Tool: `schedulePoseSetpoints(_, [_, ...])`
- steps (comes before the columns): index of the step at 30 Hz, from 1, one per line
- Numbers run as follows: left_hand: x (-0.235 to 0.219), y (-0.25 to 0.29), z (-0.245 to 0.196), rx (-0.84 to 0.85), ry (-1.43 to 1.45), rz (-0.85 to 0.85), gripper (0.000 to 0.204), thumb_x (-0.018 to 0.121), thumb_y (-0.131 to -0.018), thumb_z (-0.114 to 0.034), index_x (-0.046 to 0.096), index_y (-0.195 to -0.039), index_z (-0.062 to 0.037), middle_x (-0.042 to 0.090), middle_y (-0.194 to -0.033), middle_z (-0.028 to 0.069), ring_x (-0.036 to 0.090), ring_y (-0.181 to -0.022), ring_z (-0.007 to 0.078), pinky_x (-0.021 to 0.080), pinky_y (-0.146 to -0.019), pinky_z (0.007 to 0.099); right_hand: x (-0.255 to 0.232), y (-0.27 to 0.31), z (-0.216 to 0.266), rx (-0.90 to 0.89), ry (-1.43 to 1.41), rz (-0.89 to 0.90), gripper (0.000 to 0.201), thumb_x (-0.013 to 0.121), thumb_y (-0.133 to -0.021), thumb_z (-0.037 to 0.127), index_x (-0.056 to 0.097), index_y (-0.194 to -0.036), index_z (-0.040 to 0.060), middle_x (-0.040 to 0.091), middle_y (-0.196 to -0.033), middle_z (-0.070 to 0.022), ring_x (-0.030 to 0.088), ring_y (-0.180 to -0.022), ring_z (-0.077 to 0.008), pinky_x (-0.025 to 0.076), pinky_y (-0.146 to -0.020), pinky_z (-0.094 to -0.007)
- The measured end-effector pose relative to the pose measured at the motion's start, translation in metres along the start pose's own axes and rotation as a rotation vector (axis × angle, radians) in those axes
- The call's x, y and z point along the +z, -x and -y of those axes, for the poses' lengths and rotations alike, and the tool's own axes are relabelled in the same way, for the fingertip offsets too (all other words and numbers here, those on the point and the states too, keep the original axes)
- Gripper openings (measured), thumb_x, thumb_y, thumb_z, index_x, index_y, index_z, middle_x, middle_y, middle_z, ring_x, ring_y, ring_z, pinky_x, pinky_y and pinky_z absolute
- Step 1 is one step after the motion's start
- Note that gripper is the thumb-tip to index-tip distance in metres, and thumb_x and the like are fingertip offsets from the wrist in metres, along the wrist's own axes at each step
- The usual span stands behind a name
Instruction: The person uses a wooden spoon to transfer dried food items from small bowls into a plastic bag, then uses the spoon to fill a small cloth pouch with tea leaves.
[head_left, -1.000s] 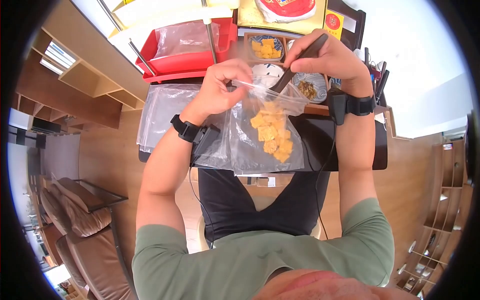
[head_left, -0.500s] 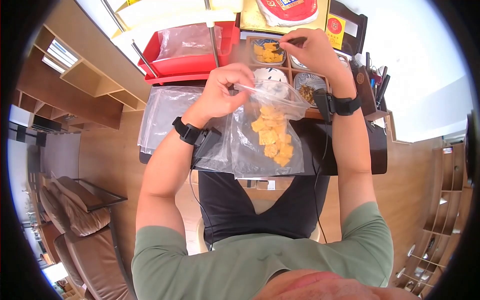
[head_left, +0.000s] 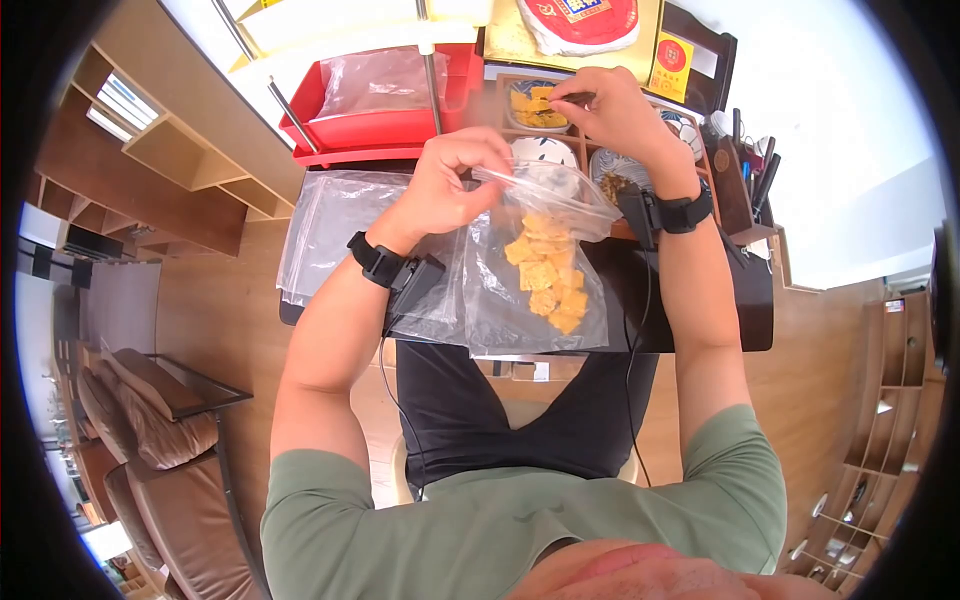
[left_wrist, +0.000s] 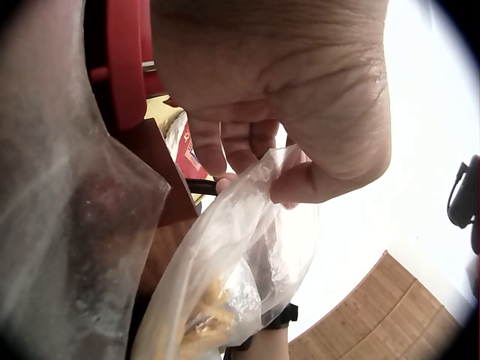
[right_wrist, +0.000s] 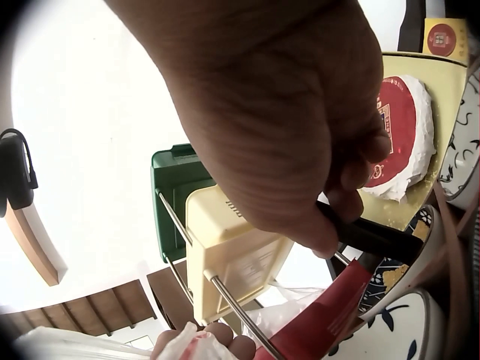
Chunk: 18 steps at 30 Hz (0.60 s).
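My left hand [head_left: 455, 185] pinches the rim of a clear zip bag [head_left: 490, 310] between thumb and fingers; the bag's mouth gapes to the right. Several yellow square crisps [head_left: 540, 275] lie inside it. In the left wrist view the thumb presses the bag's edge [left_wrist: 247, 195]. My right hand [head_left: 625, 115] grips a dark slim utensil [right_wrist: 382, 240], whose kind I cannot tell. Its far end reaches into a blue-patterned bowl [right_wrist: 426, 229] holding more yellow crisps [head_left: 530, 100]. Nearer me, a white bowl [head_left: 540, 150] stands partly behind the bag.
A divided wooden tray [head_left: 578, 142] holds the bowls, one with brown bits [head_left: 612, 185]. Flat clear bags [head_left: 335, 235] lie at left, below a red bin [head_left: 465, 95]. At the back is a round red-and-white package [head_left: 580, 22]; a pen holder [head_left: 735, 185] stands right.
My right hand has moved from the bag's mouth up and back to the crisp bowl, taking the utensil along. My left hand stays on the bag's rim, almost unmoved.
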<state>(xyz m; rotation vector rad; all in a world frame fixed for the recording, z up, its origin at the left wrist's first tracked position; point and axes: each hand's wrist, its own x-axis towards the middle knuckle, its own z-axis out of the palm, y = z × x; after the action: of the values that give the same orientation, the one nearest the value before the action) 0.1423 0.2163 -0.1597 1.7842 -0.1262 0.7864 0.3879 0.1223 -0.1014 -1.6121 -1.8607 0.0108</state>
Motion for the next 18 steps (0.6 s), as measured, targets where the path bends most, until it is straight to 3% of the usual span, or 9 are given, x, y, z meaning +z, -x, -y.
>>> schedulePoseSetpoints(6, [0.000, 0.000, 0.002, 0.002, -0.008, -0.001, 0.018, 0.060, -0.074, 0.013, 0.070, -0.081, -0.0010, 0.064, -0.095, 0.0067, 0.060, -0.088, 0.0142, 0.047, -0.080, 0.0268, -0.002, 0.000, 0.000, -0.082, 0.076, -0.039, 0.016, 0.071, -0.086, 0.015, 0.075, -0.093, 0.0016, 0.074, -0.089, -0.0151, 0.068, -0.081, -0.0355, 0.054, -0.076, -0.0405])
schedulePoseSetpoints(15, [0.000, 0.000, 0.000, -0.011, -0.008, -0.003, 0.017, 0.061, -0.073, 0.012, 0.070, -0.080, -0.0011, 0.064, -0.095, 0.0067, 0.060, -0.088, 0.0141, 0.047, -0.081, 0.0269, 0.010, -0.001, -0.005, 0.017, 0.000, -0.005, 0.018, 0.070, -0.089, 0.015, 0.074, -0.098, 0.0007, 0.074, -0.091, -0.0165, 0.069, -0.082, -0.0348, 0.055, -0.076, -0.0386])
schedulePoseSetpoints(17, [0.000, 0.000, 0.000, -0.007, -0.013, 0.001, 0.018, 0.061, -0.073, 0.012, 0.070, -0.080, -0.0010, 0.063, -0.094, 0.0067, 0.060, -0.088, 0.0141, 0.047, -0.081, 0.0269, 0.017, -0.003, -0.009, -0.119, -0.021, -0.096, 0.014, 0.071, -0.092, 0.009, 0.074, -0.102, 0.0002, 0.075, -0.089, -0.0135, 0.068, -0.069, -0.0194, 0.053, -0.059, -0.0300])
schedulePoseSetpoints(18, [0.000, 0.000, 0.000, -0.006, -0.013, 0.001, 0.018, 0.061, -0.073, 0.012, 0.070, -0.080, -0.0010, 0.063, -0.094, 0.0067, 0.060, -0.088, 0.0141, 0.047, -0.081, 0.0269, 0.017, -0.002, -0.010, -0.120, -0.020, -0.097, 0.014, 0.071, -0.092, 0.009, 0.074, -0.102, 0.0002, 0.075, -0.089, -0.0135, 0.068, -0.069, -0.0194, 0.053, -0.059, -0.0300])
